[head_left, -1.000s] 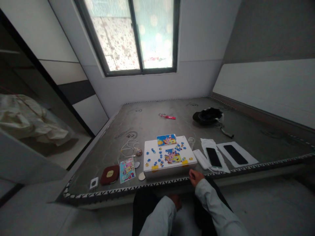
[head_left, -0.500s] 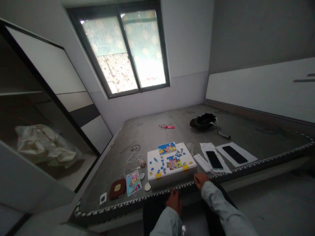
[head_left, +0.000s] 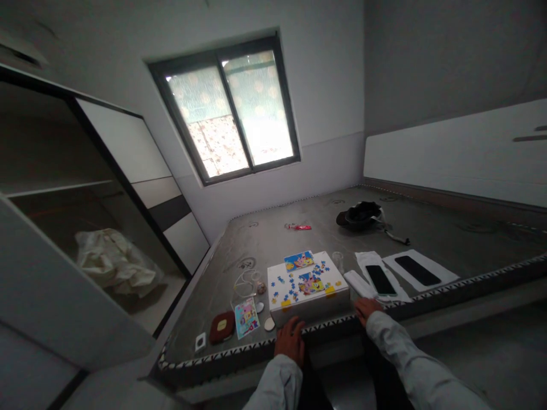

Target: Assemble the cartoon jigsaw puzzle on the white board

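My left hand rests at the mattress edge by the front left corner of a white box, fingers bent and pressed together; anything under them is hidden. At the box's front right corner lies my right hand, fingers curled, its contents too small to make out. On the box top are loose blue and yellow puzzle pieces, a partly joined cartoon puzzle and a blue picture card. Just right of the box sits a white case, close to my right hand.
Two dark phones lie on white sheets at right. Behind them is a black cap. A brown case, a cartoon card and a white cable are left of the box. A red item lies farther back.
The view has shifted, so the bed and its objects appear farther right. My left hand has come up to the mattress edge beside the box; my right hand remains near the box's right corner.
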### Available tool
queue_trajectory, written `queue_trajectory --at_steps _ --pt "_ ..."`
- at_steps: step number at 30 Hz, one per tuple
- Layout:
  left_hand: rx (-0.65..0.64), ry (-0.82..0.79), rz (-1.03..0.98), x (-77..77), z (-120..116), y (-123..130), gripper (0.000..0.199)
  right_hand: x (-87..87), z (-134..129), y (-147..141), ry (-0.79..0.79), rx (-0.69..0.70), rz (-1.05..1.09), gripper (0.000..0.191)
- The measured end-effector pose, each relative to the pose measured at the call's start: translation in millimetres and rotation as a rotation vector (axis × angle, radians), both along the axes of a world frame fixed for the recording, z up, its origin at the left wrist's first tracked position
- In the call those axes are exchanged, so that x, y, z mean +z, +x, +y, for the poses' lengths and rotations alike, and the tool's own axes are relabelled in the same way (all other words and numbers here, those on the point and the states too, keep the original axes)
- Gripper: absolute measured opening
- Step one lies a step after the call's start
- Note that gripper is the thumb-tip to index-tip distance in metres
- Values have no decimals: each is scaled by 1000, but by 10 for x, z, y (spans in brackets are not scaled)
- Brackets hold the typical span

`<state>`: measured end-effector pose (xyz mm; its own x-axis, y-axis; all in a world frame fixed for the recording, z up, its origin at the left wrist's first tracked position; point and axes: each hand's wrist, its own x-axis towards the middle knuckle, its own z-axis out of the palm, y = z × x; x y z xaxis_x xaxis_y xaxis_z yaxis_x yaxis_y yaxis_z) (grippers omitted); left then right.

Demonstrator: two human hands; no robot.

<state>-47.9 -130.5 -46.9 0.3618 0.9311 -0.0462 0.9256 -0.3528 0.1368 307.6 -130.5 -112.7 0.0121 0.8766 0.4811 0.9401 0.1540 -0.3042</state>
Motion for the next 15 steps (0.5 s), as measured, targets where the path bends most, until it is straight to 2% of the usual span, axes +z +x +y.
queue_trajectory --at_steps 3,6,10,15 --pt "57 12 71 41 -140 -389 48 173 -156 156 9 -70 -52 46" --pt "139 -20 157 68 -337 -846 54 265 -348 414 9 -164 -100 43" --pt "290 -66 273 166 -550 -1460 87 276 -681 888 6 -300 -173 40" --pt "444 -62 381 378 -626 -2037 89 297 -1068 1515 -2 -501 -246 43"
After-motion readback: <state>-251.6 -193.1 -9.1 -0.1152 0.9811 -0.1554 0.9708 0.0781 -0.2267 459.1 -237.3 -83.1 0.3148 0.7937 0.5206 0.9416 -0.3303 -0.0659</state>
